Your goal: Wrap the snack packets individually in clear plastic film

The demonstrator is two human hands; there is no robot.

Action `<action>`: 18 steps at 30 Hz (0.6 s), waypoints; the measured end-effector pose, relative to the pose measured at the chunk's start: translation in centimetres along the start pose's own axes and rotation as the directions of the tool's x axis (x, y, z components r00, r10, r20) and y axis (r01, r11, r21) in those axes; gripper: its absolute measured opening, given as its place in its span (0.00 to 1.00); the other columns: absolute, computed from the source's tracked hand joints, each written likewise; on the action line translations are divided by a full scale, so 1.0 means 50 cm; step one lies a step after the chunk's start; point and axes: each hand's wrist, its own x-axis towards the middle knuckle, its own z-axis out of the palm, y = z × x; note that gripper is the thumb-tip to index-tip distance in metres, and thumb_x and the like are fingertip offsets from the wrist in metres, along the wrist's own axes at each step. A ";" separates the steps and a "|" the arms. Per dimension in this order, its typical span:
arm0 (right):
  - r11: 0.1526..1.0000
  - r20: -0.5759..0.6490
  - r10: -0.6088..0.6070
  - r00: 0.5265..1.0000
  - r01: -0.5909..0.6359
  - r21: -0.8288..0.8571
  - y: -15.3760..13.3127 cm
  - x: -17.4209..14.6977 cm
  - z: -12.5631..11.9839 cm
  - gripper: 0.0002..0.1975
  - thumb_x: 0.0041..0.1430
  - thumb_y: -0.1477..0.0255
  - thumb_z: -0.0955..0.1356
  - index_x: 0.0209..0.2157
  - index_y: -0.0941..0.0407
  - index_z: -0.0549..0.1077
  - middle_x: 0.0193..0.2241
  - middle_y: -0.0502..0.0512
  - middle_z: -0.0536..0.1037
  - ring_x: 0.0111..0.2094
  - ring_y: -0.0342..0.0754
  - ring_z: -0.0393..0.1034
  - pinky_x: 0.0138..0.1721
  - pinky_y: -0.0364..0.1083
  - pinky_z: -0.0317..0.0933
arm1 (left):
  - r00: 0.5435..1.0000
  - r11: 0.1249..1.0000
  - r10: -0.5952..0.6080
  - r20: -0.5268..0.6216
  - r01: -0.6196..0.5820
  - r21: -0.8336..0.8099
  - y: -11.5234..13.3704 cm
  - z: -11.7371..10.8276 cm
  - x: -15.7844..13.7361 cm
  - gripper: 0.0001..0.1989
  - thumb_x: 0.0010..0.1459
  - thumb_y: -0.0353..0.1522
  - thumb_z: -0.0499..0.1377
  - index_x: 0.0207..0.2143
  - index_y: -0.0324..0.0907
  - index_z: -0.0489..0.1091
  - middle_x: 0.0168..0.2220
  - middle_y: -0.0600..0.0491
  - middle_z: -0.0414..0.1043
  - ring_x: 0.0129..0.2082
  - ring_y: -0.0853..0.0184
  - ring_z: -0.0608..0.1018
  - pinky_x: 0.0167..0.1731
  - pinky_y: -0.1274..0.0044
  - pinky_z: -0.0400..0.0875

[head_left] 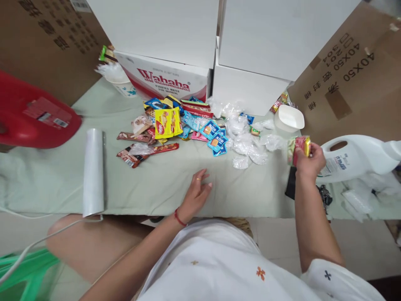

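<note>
My right hand (310,161) grips small snack packets (299,149) in red, yellow and pale green, held up at the right beside the white jug. On the cloth near the table's front edge rests my left hand (196,192), its fingers apart and nothing in it. Beyond it lies a pile of wrapped snacks, with a yellow snack packet (167,123) on top and blue packets (216,136) at its right side. Crumpled clear plastic bags (246,140) spread between the pile and a white plastic tub (290,118).
White boxes (163,25) and a Wahaha carton (166,79) line the back. A red jug (37,113) and a plastic film roll (94,171) stand left. A white detergent jug (354,156) lies right, near a dark flat object (290,183). Cardboard boxes (344,71) flank both sides.
</note>
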 end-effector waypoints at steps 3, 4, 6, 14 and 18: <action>0.967 -0.009 0.079 0.997 -0.079 -0.241 0.022 0.123 0.070 0.18 0.52 0.72 0.71 0.47 0.58 0.75 0.43 0.65 0.78 0.45 0.59 0.74 0.53 0.61 0.64 | 0.996 0.985 0.076 -0.048 -0.067 0.162 -0.032 -0.025 -0.027 0.19 0.70 0.43 0.54 0.56 0.43 0.68 0.55 0.42 0.69 0.55 0.60 0.76 0.49 0.67 0.78; 0.953 0.033 0.117 0.993 -0.103 -0.286 0.021 0.146 0.096 0.16 0.53 0.71 0.71 0.45 0.59 0.75 0.41 0.66 0.78 0.45 0.60 0.73 0.52 0.63 0.63 | 0.994 0.976 0.101 -0.043 -0.091 0.198 -0.038 -0.029 -0.033 0.15 0.70 0.41 0.54 0.52 0.43 0.70 0.53 0.43 0.71 0.53 0.61 0.77 0.49 0.67 0.77; 0.932 0.113 0.155 0.981 -0.107 -0.346 0.008 0.172 0.151 0.13 0.56 0.67 0.71 0.42 0.59 0.76 0.39 0.67 0.76 0.45 0.62 0.73 0.50 0.64 0.63 | 0.991 0.961 0.136 -0.020 -0.127 0.245 -0.041 -0.033 -0.040 0.12 0.71 0.39 0.53 0.45 0.43 0.72 0.48 0.45 0.75 0.48 0.63 0.78 0.48 0.69 0.76; 0.937 0.338 -0.038 0.940 0.151 -0.314 -0.072 0.110 0.306 0.18 0.68 0.64 0.65 0.52 0.60 0.75 0.48 0.68 0.75 0.45 0.55 0.70 0.51 0.58 0.59 | 0.972 0.901 0.234 0.031 -0.228 0.369 -0.023 -0.019 -0.046 0.09 0.70 0.32 0.52 0.42 0.44 0.72 0.44 0.48 0.77 0.45 0.64 0.80 0.46 0.71 0.76; 0.918 0.548 -0.236 0.802 0.369 -0.144 -0.074 0.015 0.306 0.20 0.59 0.68 0.71 0.54 0.53 0.76 0.46 0.58 0.80 0.45 0.55 0.73 0.51 0.53 0.63 | 0.960 0.875 0.276 0.039 -0.268 0.404 -0.027 -0.016 -0.048 0.09 0.69 0.30 0.52 0.43 0.44 0.72 0.44 0.48 0.77 0.44 0.65 0.80 0.45 0.72 0.76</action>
